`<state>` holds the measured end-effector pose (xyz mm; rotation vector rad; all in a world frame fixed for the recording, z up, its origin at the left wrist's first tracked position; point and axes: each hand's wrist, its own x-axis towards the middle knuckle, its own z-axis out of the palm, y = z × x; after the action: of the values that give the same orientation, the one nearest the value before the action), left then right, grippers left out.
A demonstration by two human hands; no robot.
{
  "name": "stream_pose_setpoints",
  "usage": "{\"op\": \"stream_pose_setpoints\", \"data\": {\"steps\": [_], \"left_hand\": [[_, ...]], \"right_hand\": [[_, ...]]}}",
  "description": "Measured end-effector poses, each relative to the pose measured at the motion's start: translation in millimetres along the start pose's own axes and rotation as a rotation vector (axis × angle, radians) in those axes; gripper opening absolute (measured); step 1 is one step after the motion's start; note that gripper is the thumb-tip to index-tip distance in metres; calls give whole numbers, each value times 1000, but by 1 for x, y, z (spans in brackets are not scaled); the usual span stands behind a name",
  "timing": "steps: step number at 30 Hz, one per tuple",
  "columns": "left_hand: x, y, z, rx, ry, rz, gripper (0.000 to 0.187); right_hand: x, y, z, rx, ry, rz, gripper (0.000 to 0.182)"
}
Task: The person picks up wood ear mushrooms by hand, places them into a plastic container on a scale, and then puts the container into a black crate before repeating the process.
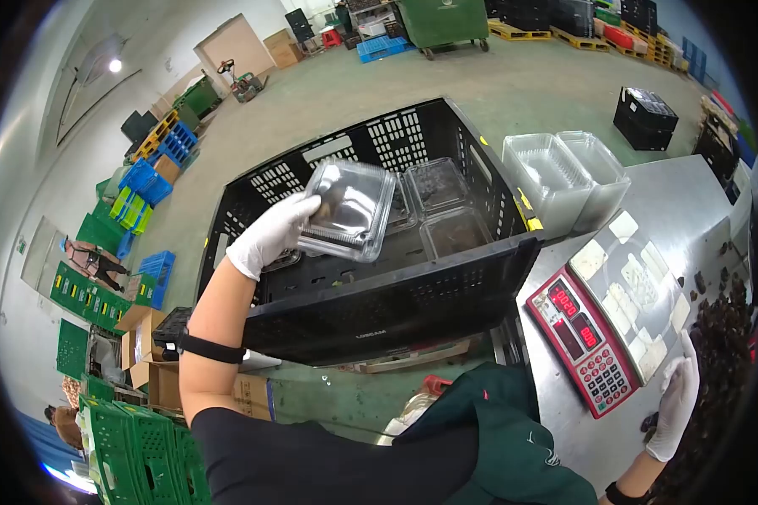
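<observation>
My left hand (pixel 275 231), in a white glove, grips the side of a closed clear plastic box (pixel 349 210) with something dark inside. That box is held over a black crate (pixel 379 295). Inside the crate lie more clear boxes (pixel 453 231) with dark contents. My right hand (pixel 676 400), also gloved, is at the right edge of a red scale (pixel 585 345) with a lit display. Its fingers are extended and nothing shows in them. Beside that hand is a heap of dark pieces (pixel 720 353) on the metal table (pixel 573 429).
Stacks of empty clear boxes (pixel 547 181) stand right of the crate. Farther off are a black crate stack (pixel 644 118), a green bin (pixel 444 21), a pallet jack (pixel 241 82) and green crates (pixel 135 446). Another person (pixel 95 259) is at the far left.
</observation>
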<state>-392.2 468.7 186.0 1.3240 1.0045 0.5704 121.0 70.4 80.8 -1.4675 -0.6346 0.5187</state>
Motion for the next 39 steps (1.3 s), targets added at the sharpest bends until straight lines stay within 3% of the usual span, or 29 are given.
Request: {"op": "stream_pose_setpoints", "data": {"steps": [3,5,7,9,10,11,12,13,14,15,19,21,23,24,25,26,27,28,29,30,31,32,33,35,36,37,38,39], "left_hand": [[27,-46,-30,-81,-87,-325,49],[29,-58,-5,20,-103,-421,56],[42,-67,4,409,-276,-681,65],[41,-50,36,905,-440,-614,71],[50,-63,37,759,-630,-533,70],[63,-75,37,807,-692,-349,64],[80,-73,46,1081,-624,-315,60],[65,-30,78,1309,-485,-330,51],[67,-26,89,1561,-286,95,43],[67,-7,105,1507,-105,279,40],[124,58,171,1211,123,856,39],[143,84,230,1094,189,949,37],[162,88,277,1069,92,930,37],[177,84,321,1042,-12,899,36],[232,57,351,1266,-187,1105,31],[163,74,365,1197,-212,705,29],[195,38,377,1474,-168,923,38],[188,30,379,1616,-189,1093,38],[176,17,393,1272,-137,988,42],[251,-12,408,1366,-148,879,44],[268,-21,414,1300,-173,1016,44],[206,14,432,1437,-148,520,39],[238,-2,423,1437,-183,705,38],[176,38,447,1763,-91,554,35],[203,22,437,1778,-50,680,31],[187,28,439,1646,44,640,28],[272,-5,421,1851,-20,639,28],[241,9,427,1677,58,506,25]], "right_hand": [[-2,12,-27,46,112,62,56],[-6,14,-38,95,145,80,57],[-7,12,-48,47,127,18,51],[-7,26,-67,20,108,48,48],[1,49,-91,-41,84,35,52],[-2,34,-83,36,30,92,49],[-12,13,-72,107,-6,137,47],[-14,12,-71,94,69,188,47],[-15,13,-73,117,113,199,46],[-17,13,-76,134,162,221,44],[-25,13,-98,139,265,244,37],[-29,39,-140,132,289,137,26],[-51,28,-144,186,368,238,18],[-70,0,-112,169,538,271,18],[-87,1,-121,214,434,232,17],[-102,32,-134,105,531,210,30],[-117,65,-161,242,515,35,38],[-141,66,-158,-180,554,-121,35],[-156,72,-145,-306,870,-173,37],[-181,66,-146,-156,844,-89,36],[-216,58,-154,17,785,-43,34],[-251,64,-163,11,857,-29,34],[-279,77,-171,26,945,16,33],[-305,119,-193,103,1125,95,31],[-327,136,-212,220,1055,135,30],[-323,143,-210,282,1209,151,26],[-336,154,-220,221,1107,145,25],[-351,173,-242,168,1014,130,22]]}}
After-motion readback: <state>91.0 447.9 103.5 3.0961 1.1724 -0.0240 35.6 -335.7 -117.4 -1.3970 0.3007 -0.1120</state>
